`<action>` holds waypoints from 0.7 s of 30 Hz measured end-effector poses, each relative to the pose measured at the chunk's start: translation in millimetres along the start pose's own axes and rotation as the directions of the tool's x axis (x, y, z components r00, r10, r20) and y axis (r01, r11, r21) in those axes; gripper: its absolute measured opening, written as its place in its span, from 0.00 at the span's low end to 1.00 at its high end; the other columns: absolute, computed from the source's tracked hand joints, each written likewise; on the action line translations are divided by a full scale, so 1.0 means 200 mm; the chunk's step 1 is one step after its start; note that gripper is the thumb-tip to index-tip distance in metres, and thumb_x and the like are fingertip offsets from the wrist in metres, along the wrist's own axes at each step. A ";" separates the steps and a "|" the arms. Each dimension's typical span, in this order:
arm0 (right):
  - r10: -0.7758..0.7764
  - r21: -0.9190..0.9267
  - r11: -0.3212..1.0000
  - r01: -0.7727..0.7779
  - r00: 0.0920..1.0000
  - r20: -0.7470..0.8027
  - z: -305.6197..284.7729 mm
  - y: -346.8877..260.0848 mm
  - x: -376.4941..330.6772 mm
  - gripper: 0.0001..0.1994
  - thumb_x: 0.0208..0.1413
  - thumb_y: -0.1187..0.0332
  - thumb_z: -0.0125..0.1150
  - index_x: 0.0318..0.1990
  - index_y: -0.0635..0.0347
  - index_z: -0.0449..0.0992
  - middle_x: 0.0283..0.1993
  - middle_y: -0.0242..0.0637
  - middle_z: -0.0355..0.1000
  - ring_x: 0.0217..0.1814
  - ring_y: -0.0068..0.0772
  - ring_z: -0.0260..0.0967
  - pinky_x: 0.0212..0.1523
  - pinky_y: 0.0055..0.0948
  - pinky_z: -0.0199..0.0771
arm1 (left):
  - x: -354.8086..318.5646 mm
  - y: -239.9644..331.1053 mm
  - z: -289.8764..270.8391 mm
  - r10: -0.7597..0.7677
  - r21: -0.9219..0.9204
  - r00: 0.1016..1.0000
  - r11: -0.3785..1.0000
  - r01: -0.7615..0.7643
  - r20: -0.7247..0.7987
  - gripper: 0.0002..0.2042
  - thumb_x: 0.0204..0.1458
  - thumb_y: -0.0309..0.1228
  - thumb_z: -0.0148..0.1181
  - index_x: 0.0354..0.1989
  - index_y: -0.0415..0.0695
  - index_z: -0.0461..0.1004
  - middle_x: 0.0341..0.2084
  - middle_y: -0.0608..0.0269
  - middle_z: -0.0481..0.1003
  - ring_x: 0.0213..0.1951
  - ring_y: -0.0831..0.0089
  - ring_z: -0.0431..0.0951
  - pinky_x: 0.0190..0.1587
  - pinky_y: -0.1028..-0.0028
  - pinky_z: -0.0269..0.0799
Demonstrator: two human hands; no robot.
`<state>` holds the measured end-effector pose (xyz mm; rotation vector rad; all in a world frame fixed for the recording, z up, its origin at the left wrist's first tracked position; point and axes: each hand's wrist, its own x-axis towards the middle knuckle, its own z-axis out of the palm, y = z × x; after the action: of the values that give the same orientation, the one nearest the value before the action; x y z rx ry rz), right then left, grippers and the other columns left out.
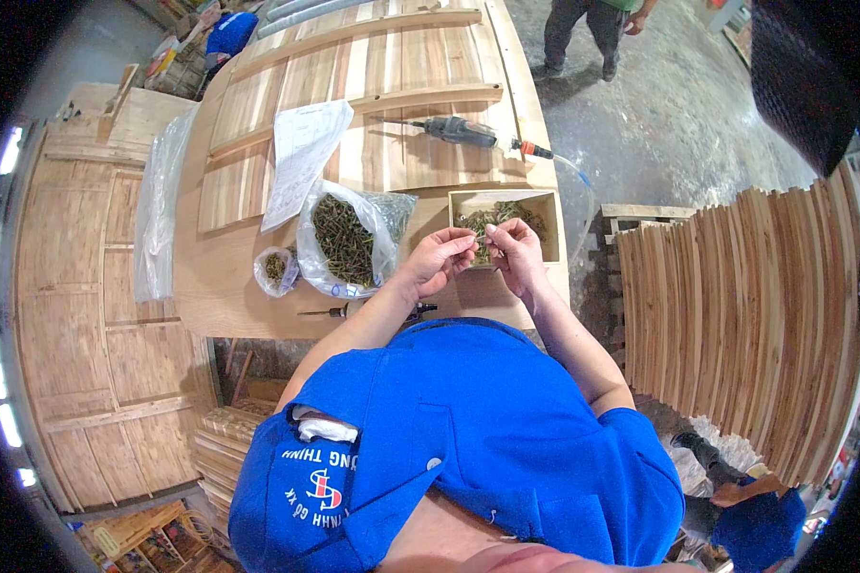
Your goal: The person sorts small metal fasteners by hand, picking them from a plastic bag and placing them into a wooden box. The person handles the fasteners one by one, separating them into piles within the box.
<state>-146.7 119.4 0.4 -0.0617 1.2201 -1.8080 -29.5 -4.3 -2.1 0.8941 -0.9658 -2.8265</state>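
Above the near part of an open wooden box (pixel 549 215), my left hand (pixel 441 260) and my right hand (pixel 518 253) almost meet. The fingertips of each are pinched together. Whatever small thing sits between them is too small to make out. Inside the box lie many small loose screws (pixel 516 212), partly hidden by my hands. Left of it stands an open clear plastic bag (pixel 311 250) full of similar screws (pixel 342 237). A smaller plastic bag (pixel 287 283) with screws is beside that. Near the table's front edge, a driver with a long bit (pixel 354 310) lies partly behind my left forearm.
A slatted wooden panel (pixel 392 153) covers much of the table, bearing a paper sheet (pixel 306 158), a dark power driver (pixel 461 131) and an air hose connector (pixel 535 149). Stacked boards (pixel 736 315) stand at right. One person (pixel 588 33) stands beyond; another (pixel 760 525) is at lower right.
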 end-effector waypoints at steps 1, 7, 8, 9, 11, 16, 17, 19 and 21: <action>-0.010 -0.002 1.000 0.010 1.000 -0.001 0.01 0.01 -0.01 0.10 0.49 0.71 0.62 0.25 0.54 0.64 0.22 0.28 0.68 0.18 0.14 0.61 0.15 0.14 0.57 | -0.01 0.00 0.00 0.009 -0.012 1.000 1.000 -0.009 0.001 0.05 0.52 0.26 0.55 0.37 0.45 0.72 0.27 0.65 0.74 0.27 0.80 0.75 0.29 0.83 0.72; 0.074 0.007 0.997 -0.075 0.997 0.035 0.01 0.03 -0.04 0.10 0.51 0.67 0.60 0.26 0.55 0.64 0.23 0.30 0.68 0.18 0.14 0.59 0.14 0.14 0.56 | -0.03 -0.02 0.02 0.246 0.131 0.968 0.962 -0.239 -0.042 0.04 0.51 0.26 0.56 0.34 0.41 0.71 0.24 0.66 0.73 0.25 0.81 0.72 0.27 0.83 0.68; 0.102 0.013 0.995 -0.103 0.993 0.051 0.02 0.04 -0.05 0.10 0.52 0.66 0.59 0.26 0.55 0.64 0.23 0.30 0.68 0.17 0.14 0.58 0.14 0.14 0.55 | -0.02 -0.04 0.01 0.362 0.276 0.931 0.900 -0.336 -0.046 0.04 0.51 0.26 0.56 0.33 0.40 0.72 0.23 0.66 0.73 0.24 0.82 0.71 0.26 0.83 0.67; 0.129 0.018 0.991 -0.131 0.989 0.068 0.02 0.05 -0.05 0.10 0.53 0.66 0.59 0.27 0.55 0.64 0.23 0.30 0.67 0.17 0.14 0.58 0.14 0.14 0.55 | -0.02 -0.06 0.00 0.473 0.415 0.881 0.808 -0.418 -0.032 0.04 0.51 0.27 0.56 0.32 0.39 0.72 0.22 0.66 0.72 0.24 0.83 0.70 0.25 0.83 0.66; 0.189 0.037 0.981 -0.192 0.980 0.060 0.03 0.06 -0.06 0.10 0.53 0.65 0.58 0.27 0.55 0.64 0.24 0.29 0.67 0.17 0.14 0.58 0.14 0.14 0.54 | -0.03 -0.04 0.03 0.636 0.673 0.770 0.551 -0.494 0.045 0.06 0.49 0.28 0.57 0.31 0.38 0.73 0.21 0.67 0.73 0.23 0.84 0.69 0.25 0.82 0.65; 0.227 0.067 0.970 -0.234 0.969 0.100 0.02 0.07 -0.06 0.09 0.54 0.63 0.56 0.31 0.56 0.65 0.26 0.30 0.67 0.20 0.15 0.59 0.14 0.14 0.53 | -0.08 0.03 0.07 0.655 0.847 0.742 0.307 -0.435 0.144 0.07 0.46 0.31 0.59 0.28 0.39 0.74 0.18 0.65 0.73 0.21 0.81 0.69 0.24 0.79 0.65; 0.245 0.105 0.960 -0.258 0.962 0.122 0.01 0.06 -0.06 0.09 0.55 0.63 0.55 0.33 0.57 0.65 0.28 0.32 0.68 0.21 0.16 0.60 0.15 0.14 0.54 | -0.09 0.05 0.07 0.650 0.871 0.743 0.259 -0.416 0.162 0.07 0.46 0.31 0.59 0.27 0.40 0.74 0.17 0.64 0.73 0.20 0.80 0.70 0.23 0.78 0.65; 0.276 0.226 0.927 -0.300 0.952 0.132 -0.01 0.06 -0.06 0.08 0.55 0.65 0.53 0.37 0.60 0.65 0.33 0.36 0.69 0.24 0.18 0.62 0.16 0.14 0.55 | -0.09 0.10 0.07 0.663 0.905 0.720 0.149 -0.399 0.208 0.07 0.46 0.32 0.59 0.26 0.41 0.74 0.17 0.62 0.72 0.20 0.76 0.72 0.23 0.76 0.65; 0.305 0.388 0.863 -0.324 0.946 0.111 -0.03 0.07 -0.06 0.10 0.55 0.68 0.50 0.42 0.62 0.64 0.38 0.41 0.69 0.27 0.22 0.64 0.18 0.14 0.56 | -0.08 0.14 0.08 0.694 0.919 0.669 0.025 -0.394 0.268 0.07 0.46 0.33 0.58 0.25 0.43 0.73 0.16 0.59 0.72 0.20 0.70 0.73 0.22 0.73 0.66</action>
<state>-132.5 131.0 -8.4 0.3137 0.7509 -1.7173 -28.9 -15.1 32.6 0.5665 -2.3493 -1.1455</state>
